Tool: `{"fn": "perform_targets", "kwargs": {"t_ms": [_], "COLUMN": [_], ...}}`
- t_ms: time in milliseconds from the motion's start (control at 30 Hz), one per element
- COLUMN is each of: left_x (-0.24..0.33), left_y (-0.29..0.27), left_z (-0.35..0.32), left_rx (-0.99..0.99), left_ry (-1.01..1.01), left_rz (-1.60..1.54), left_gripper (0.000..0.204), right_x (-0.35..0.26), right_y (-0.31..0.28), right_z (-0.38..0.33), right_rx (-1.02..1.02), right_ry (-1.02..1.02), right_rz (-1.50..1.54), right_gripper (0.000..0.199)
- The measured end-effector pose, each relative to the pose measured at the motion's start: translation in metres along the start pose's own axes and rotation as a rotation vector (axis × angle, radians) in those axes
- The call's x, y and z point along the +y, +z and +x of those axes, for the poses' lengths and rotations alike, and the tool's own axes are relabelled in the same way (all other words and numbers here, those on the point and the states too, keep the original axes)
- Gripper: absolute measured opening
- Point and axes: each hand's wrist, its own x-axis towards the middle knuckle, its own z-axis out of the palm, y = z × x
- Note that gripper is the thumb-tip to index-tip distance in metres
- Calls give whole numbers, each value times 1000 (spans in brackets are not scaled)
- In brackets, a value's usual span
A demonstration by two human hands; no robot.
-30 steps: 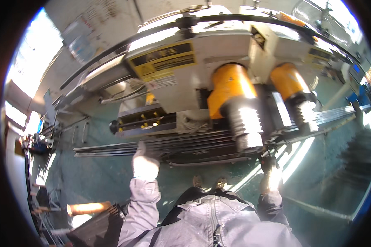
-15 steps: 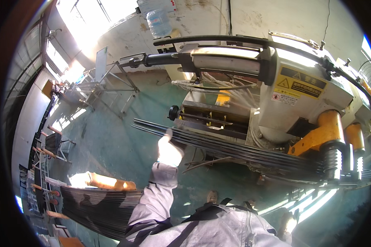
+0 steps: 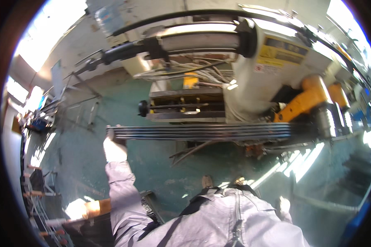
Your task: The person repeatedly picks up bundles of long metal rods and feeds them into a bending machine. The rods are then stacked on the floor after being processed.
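Observation:
A flat bundle of several long, thin dark metal rods (image 3: 202, 132) runs level across the middle, its right part passing under the yellow arms of a machine (image 3: 251, 86). My left hand (image 3: 115, 149), in a pale glove, is closed about the bundle's left end, with fingertips showing above the rods. My right hand (image 3: 283, 204) hangs low beside my body, apart from the rods. Its fingers are blurred, so their pose is unclear.
Yellow clamp-like arms (image 3: 305, 103) with metal springs stand at the right. A black knob (image 3: 142, 108) juts from the machine's left side. A dark-covered rack (image 3: 88, 228) is at lower left, and a metal frame stand (image 3: 80, 107) at far left.
My left hand has slid leftward from partway along the rods to their left end. The bundle, tilted before, now looks level as the view has turned. My right hand stays low.

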Motion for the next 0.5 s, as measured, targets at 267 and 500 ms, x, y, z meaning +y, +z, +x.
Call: {"fn": "perform_targets", "kwargs": {"t_ms": [267, 500], "left_x": [2, -38], "left_y": [-11, 34], "left_z": [-12, -62], "left_rx": [-62, 162], "left_ry": [29, 130], "left_rz": [282, 158], "left_gripper": [59, 59], "right_x": [-24, -48], "right_y": [9, 7], "right_z": [25, 116], "right_rx": [-45, -252], "right_ry": [119, 232], "right_rz": [-97, -95], "right_gripper": [35, 39]}}
